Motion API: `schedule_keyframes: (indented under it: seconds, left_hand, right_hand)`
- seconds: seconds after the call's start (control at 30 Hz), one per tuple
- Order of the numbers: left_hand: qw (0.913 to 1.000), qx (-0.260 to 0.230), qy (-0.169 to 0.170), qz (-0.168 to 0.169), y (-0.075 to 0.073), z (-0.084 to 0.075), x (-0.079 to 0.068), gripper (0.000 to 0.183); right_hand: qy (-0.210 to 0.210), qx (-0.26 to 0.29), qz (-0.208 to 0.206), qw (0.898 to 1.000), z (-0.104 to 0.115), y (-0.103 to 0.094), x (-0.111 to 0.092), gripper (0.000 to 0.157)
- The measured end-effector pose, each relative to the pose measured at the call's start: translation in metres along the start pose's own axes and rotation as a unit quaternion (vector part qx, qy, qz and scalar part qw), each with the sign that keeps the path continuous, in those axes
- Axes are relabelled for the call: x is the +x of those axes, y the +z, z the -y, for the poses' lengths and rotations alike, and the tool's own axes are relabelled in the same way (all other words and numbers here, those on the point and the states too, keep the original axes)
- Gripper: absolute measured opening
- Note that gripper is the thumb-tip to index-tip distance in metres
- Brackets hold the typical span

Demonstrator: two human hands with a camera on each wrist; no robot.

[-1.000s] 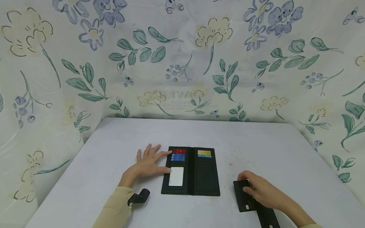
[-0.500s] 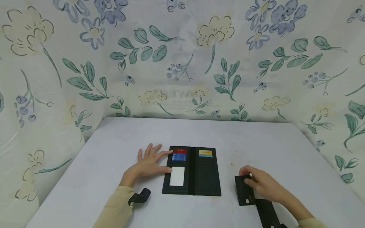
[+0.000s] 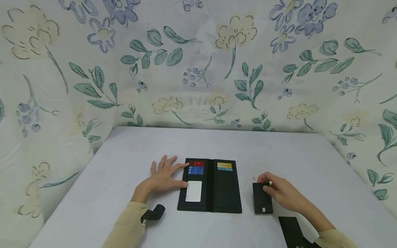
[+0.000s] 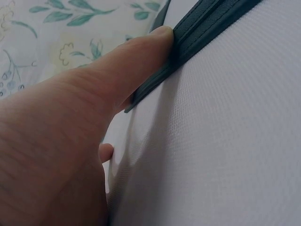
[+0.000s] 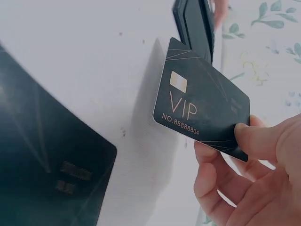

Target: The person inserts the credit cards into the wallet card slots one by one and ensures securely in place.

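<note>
An open black wallet [image 3: 227, 193] lies on the white table, with red and blue cards in its upper left slots, yellow and light blue ones in its upper right slots and a white panel at lower left. Spread out along its left edge, my left hand [image 3: 162, 177] rests its thumb and index fingertip on the border. To the right of the wallet, my right hand [image 3: 283, 193] pinches a black VIP card [image 3: 262, 199] between thumb and fingers. The right wrist view shows the card [image 5: 200, 99] tilted, its chip and lettering facing the camera.
Below the right hand lies another black card [image 3: 289, 229], large at the left of the right wrist view. A black wrist-camera mount [image 3: 153, 213] sits at the left cuff. Floral cloth [image 3: 198, 69] hangs behind the table [image 3: 149, 141].
My right hand has lifted the VIP card up and away from the other black card, which now shows apart from it. My left hand stays in place on the wallet's edge.
</note>
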State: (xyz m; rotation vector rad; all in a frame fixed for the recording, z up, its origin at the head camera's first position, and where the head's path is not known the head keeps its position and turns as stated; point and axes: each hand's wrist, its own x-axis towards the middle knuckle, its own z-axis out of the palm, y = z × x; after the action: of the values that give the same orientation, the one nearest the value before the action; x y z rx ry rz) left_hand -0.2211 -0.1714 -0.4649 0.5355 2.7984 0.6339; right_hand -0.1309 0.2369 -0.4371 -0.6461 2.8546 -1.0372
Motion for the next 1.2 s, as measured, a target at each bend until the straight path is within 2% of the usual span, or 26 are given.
schedule_keyframes:
  seconds: [0.47, 0.97, 1.2]
  left_hand:
    - [1.0000, -0.007, 0.005, 0.001, -0.001, -0.001, -0.001, 0.080]
    - [0.9999, -0.008, -0.006, 0.002, 0.000, -0.001, -0.001, 0.080]
    - [1.0000, -0.004, -0.008, 0.000, 0.000, -0.001, -0.001, 0.080]
  right_hand:
    - [0.021, 0.034, -0.042, 0.998, -0.001, 0.001, 0.027, 0.018]
    - [0.053, 0.061, -0.085, 0.993, 0.001, 0.010, 0.055, 0.018]
    - [0.045, 0.062, -0.104, 0.992, 0.000, 0.011, 0.067, 0.018]
